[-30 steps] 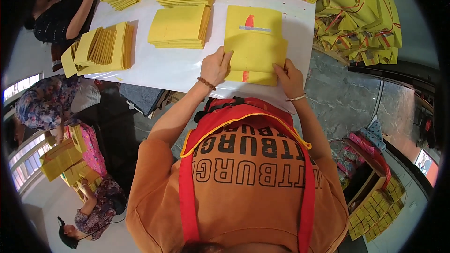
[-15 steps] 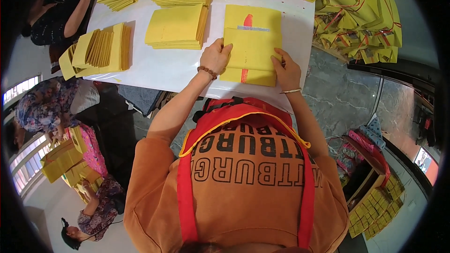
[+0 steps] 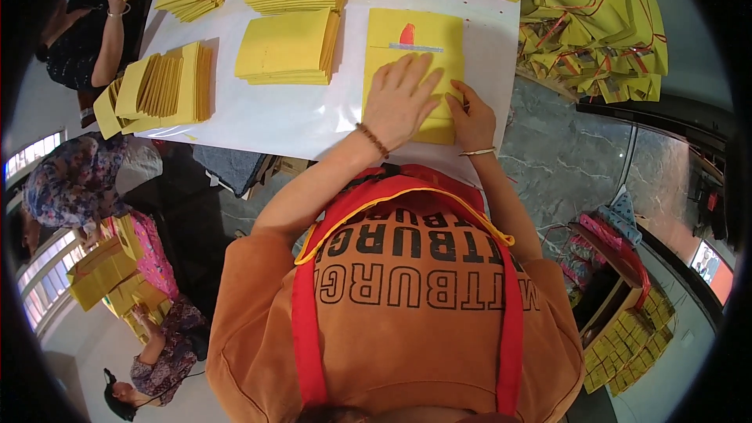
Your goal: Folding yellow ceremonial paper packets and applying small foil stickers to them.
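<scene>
Left hand (image 3: 401,98): open, fingers spread, flat on the yellow envelope stack (image 3: 415,39) at the white tabletop's (image 3: 290,113) near-right edge.
Right hand (image 3: 472,119): fingers curled, pinching that stack's right edge.
Label (image 3: 414,47): grey strip under a red mark.

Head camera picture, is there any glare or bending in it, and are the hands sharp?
Head view: soft glare on the white table sheet below the yellow stacks; fisheye bending curves the table edge, with a black rim at the corners; left hand and right hand on the yellow sheet look reasonably sharp.
</scene>
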Available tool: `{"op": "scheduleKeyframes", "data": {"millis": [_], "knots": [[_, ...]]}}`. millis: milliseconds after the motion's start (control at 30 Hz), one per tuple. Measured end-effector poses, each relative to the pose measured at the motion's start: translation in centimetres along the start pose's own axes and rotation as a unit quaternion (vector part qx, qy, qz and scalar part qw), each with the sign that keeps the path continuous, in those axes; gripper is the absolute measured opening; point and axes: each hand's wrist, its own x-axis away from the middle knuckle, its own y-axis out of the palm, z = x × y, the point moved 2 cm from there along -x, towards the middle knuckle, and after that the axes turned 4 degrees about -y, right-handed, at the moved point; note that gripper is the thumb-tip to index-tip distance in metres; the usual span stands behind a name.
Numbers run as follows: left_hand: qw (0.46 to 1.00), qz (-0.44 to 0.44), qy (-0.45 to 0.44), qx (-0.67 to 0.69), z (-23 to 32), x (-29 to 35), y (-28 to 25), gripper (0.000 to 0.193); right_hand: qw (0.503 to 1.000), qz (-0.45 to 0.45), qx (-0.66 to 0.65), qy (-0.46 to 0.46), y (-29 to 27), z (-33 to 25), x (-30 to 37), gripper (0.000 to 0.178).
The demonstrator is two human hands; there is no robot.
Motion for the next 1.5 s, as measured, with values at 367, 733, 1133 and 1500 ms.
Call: {"op": "scheduleKeyframes", "data": {"millis": [367, 733, 1133, 1500], "knots": [[0.996, -0.072, 0.027, -0.051, -1.7, 0.7, 4.5, 0.048, 0.965, 0.041, 0.221, -0.137, -0.3, -3.3, -0.3, 0.042], [0.963, -0.073, -0.036, 0.259, -4.1, 0.7, 4.1, 0.043, 0.958, -0.042, 0.167, -0.229, 4.4, -2.6, -1.5, 0.057], [0.998, -0.049, 0.006, -0.043, -5.3, 0.2, 2.2, 0.068, 0.927, -0.052, 0.280, -0.244, 5.1, -3.1, -1.7, 0.056], [0.969, -0.106, 0.195, -0.109, -3.0, 1.4, 0.9, 0.065, 0.975, -0.084, -0.123, -0.163, 4.5, 1.9, -2.9, 0.064]]}}
